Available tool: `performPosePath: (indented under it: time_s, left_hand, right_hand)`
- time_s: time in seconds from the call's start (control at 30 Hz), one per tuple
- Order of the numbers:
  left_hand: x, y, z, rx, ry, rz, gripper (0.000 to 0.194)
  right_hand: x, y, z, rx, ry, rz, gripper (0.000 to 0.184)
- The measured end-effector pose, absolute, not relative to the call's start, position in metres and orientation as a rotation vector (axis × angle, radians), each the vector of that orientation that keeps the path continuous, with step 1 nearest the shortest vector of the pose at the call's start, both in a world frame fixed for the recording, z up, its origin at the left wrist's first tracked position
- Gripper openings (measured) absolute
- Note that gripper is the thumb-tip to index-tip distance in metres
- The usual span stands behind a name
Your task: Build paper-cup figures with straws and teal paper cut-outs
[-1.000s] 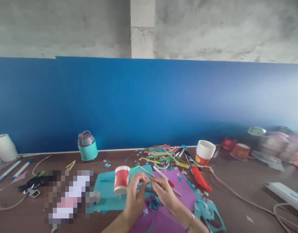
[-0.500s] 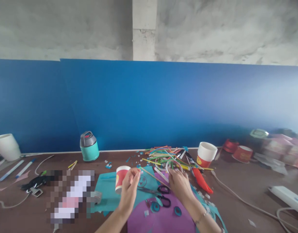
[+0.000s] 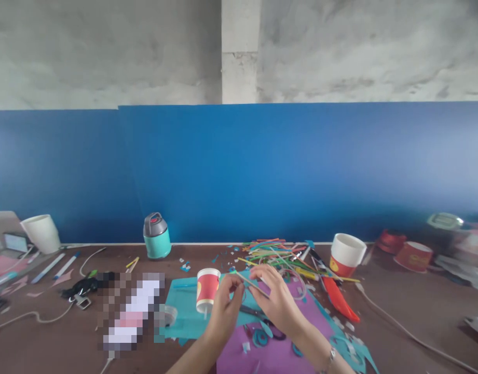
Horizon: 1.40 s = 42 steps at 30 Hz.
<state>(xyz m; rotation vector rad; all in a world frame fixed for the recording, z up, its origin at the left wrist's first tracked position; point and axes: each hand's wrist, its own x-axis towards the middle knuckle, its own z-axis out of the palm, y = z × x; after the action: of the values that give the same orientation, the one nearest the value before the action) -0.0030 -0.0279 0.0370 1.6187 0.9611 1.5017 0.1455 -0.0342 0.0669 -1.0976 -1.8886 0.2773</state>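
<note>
My left hand [image 3: 229, 298] is closed in a pinch at the far end of a thin pale stick [image 3: 253, 286]. Close by on the right, my right hand [image 3: 275, 296] has its fingers bent over the stick's other end. A red and white paper cup [image 3: 207, 288] is just left of my left hand. Below the hands, dark-handled scissors [image 3: 251, 310] lie partly hidden on purple paper [image 3: 239, 358] and teal paper [image 3: 184, 311]. Blue paper rings [image 3: 260, 337] rest on the purple sheet. A pale loop [image 3: 303, 288] curves out behind my right hand.
A heap of coloured sticks [image 3: 270, 249] lies behind the hands. Right of it are a white-and-red cup [image 3: 346, 254] and a red pointed object [image 3: 340, 301]. A teal-grey canister [image 3: 158, 241] stands at the back left. A cable [image 3: 402, 327] crosses the right side.
My right hand has moved from the stick heap's front edge towards my left hand, onto the stick. The view has swung slightly left.
</note>
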Motion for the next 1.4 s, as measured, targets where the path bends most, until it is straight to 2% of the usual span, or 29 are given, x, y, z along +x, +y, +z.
performPosePath:
  time_s: [0.27,0.47,0.6,0.67,0.73,0.8,0.83,0.9,0.97,1.03,1.3,1.4]
  left_hand:
    - [-0.009,-0.022,0.041,1.572,0.941,1.487,0.031]
    - [-0.01,-0.022,0.043,1.577,0.97,1.504,0.032]
    - [-0.017,-0.014,0.046,1.537,1.08,1.487,0.027]
    - [-0.029,-0.004,0.053,1.497,1.24,1.523,0.04]
    - [-0.048,0.007,0.062,1.642,1.517,1.35,0.053]
    - [-0.068,0.017,0.07,1.904,1.793,0.872,0.058]
    - [-0.077,0.02,0.073,1.92,1.804,0.758,0.056]
    - [-0.09,0.024,0.076,1.95,1.773,0.628,0.039]
    - [-0.095,0.025,0.076,1.991,1.708,0.56,0.019]
    - [-0.092,0.024,0.076,2.039,1.653,0.538,0.008]
    - [-0.041,-0.009,0.093,2.3,1.386,0.823,0.014]
    - [-0.029,-0.024,0.097,2.321,1.281,0.811,0.022]
  right_hand:
    - [0.141,-0.03,0.078,-1.104,-1.96,0.223,0.008]
    - [0.137,-0.03,0.083,-1.123,-2.044,0.192,0.013]
    - [0.14,-0.029,0.085,-1.162,-2.086,0.064,0.013]
    - [0.143,-0.026,0.086,-1.205,-2.04,0.004,0.013]
    - [0.147,-0.022,0.089,-1.221,-1.966,0.008,0.013]
    - [0.148,-0.018,0.094,-1.218,-1.911,0.063,0.013]
    - [0.148,-0.016,0.098,-1.215,-1.898,0.101,0.013]
    - [0.145,-0.013,0.104,-1.208,-1.892,0.198,0.012]
    - [0.141,-0.01,0.109,-1.201,-1.876,0.302,0.01]
    - [0.137,-0.007,0.11,-1.193,-1.856,0.389,0.01]
    - [0.148,-0.002,0.109,-1.187,-1.821,0.453,0.01]
    - [0.154,-0.007,0.116,-1.183,-1.872,0.419,0.01]
